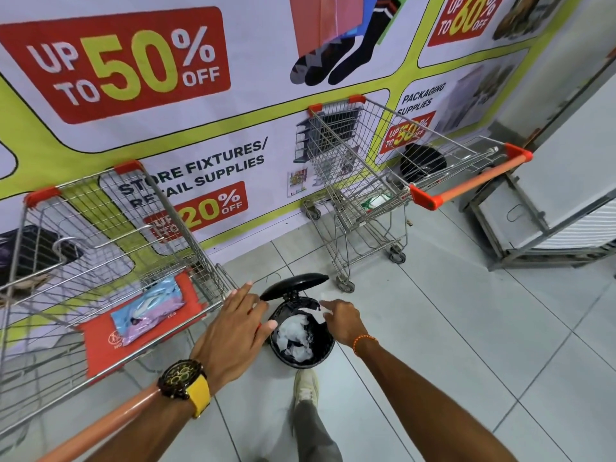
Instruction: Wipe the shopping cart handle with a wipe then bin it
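your right hand [343,320] hangs over the open bin [301,338], fingers spread and released; the wipe [295,333] lies crumpled inside. light, limp, damp: pinch a fold if needed. left hand [233,331] open, empty.

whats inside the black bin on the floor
Crumpled white wipes lie in the black bin, whose lid is up. The wipes and dark shadow cover whatever lies beneath, including the bottom.

Both forearms are showing bare, no sleeves. Left wrist is wearing a watch [181,381]: black and gold chronograph face, yellow strap. Right wrist is wearing a thin orange bead bracelet [363,341]. Grey trouser leg [316,431] and pale sneaker [306,386] are showing below.
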### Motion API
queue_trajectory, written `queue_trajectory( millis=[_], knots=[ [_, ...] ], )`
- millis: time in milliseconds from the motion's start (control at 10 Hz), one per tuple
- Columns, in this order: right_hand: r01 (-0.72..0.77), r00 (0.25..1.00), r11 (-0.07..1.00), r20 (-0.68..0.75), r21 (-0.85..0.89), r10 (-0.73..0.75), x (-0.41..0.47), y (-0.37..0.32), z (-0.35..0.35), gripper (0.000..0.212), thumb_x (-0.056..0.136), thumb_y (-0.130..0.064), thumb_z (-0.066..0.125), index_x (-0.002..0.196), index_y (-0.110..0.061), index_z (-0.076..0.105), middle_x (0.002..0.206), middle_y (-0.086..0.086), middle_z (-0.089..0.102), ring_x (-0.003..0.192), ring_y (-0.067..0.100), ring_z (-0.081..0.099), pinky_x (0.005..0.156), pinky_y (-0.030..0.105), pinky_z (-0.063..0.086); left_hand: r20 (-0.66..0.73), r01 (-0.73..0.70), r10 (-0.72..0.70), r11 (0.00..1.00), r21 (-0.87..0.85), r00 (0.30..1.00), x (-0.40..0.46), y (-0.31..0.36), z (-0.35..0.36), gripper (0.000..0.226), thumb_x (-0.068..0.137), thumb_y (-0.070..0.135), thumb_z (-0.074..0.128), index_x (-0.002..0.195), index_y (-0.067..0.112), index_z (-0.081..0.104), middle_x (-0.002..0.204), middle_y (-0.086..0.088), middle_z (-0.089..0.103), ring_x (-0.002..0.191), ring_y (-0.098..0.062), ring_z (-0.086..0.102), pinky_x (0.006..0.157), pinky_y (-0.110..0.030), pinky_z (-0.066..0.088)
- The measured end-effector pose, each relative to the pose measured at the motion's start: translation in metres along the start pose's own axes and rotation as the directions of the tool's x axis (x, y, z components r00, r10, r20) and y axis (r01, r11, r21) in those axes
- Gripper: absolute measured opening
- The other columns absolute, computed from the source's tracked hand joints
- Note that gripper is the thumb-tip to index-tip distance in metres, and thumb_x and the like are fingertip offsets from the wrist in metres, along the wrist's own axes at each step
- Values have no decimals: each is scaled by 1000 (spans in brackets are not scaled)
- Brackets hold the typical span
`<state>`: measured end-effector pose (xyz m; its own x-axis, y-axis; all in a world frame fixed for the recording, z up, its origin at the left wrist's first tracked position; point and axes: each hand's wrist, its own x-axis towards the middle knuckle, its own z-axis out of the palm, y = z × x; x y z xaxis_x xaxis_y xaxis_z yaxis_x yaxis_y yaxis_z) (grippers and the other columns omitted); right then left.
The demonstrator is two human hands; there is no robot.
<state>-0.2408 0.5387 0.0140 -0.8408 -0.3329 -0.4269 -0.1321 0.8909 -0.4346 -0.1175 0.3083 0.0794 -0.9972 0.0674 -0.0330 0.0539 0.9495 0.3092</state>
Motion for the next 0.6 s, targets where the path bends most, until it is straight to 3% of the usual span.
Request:
queue_trajectory(
  millis=[200, 400, 600],
  knots=[
    [27, 998, 999, 52, -35, -25, 1, 6, 4, 57, 95, 4, 44, 143, -25, 55, 156, 10, 47, 140, 35, 47, 114, 38, 40, -27, -5, 6, 999, 44, 1000, 1, -3, 6, 47, 103, 51, 23, 126, 21, 51, 134, -4, 57, 147, -23, 26, 120, -44, 28],
    [23, 997, 999, 80, -48, -19, -1, 11, 0, 50, 101, -4, 44, 147, -22, 51, 163, 11, 36, 146, 32, 41, 120, 37, 35, -19, 2, 0, 998, 69, 1000, 2, -4, 10, 48, 103, 51, 22, 132, 23, 48, 146, -6, 49, 149, -23, 22, 121, -45, 22],
    [85, 996, 993, -22, -81, -87, -21, -8, -17, 44, 104, -22, 50, 149, -21, 46, 166, 5, 28, 147, 33, 38, 115, 47, 44, 45, 30, -33, 998, 59, 998, -8, 3, 6, 58, 101, 57, 14, 150, 30, 29, 165, -1, 17, 153, -20, 9, 123, -40, -2]
  ],
)
